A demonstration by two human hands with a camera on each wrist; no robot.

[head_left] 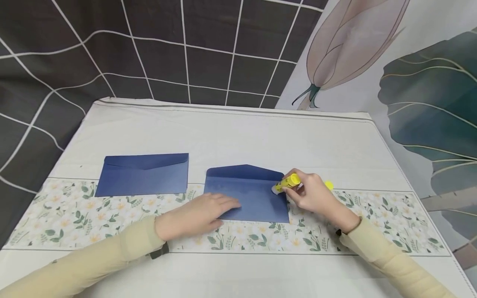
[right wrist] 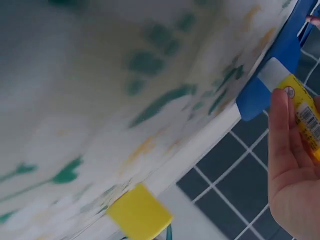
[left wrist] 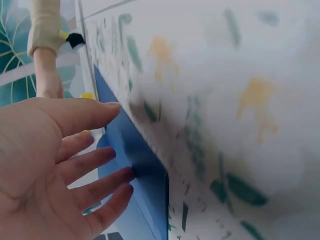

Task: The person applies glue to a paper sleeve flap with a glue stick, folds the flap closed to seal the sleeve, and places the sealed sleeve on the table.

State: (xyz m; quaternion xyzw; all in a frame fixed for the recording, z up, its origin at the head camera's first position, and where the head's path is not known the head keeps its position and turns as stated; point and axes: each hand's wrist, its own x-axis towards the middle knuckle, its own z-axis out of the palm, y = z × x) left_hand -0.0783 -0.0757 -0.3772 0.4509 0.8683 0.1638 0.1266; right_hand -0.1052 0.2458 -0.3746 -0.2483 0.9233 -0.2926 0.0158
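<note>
A blue envelope (head_left: pixel 246 203) lies on the table with its pointed flap folded open, away from the person. The left hand (head_left: pixel 206 212) rests on its left part; in the left wrist view the fingers (left wrist: pixel 107 157) are nearly straight over the blue paper. In the right hand (head_left: pixel 312 194) is a yellow glue stick (head_left: pixel 289 182), gripped between thumb and fingers. Its white end (right wrist: pixel 274 74) points down at the envelope's right side, just below the flap fold. Behind the right hand stands a yellow cap (head_left: pixel 329 185), also seen in the right wrist view.
Another blue envelope (head_left: pixel 143 176), its flap folded down, lies to the left. Under both is a white tablecloth (head_left: pixel 223 136) with a floral band (head_left: pixel 67 215). A dark gridded curtain (head_left: pixel 160 49) hangs behind the table, and a leaf-patterned one (head_left: pixel 421 103) at the right.
</note>
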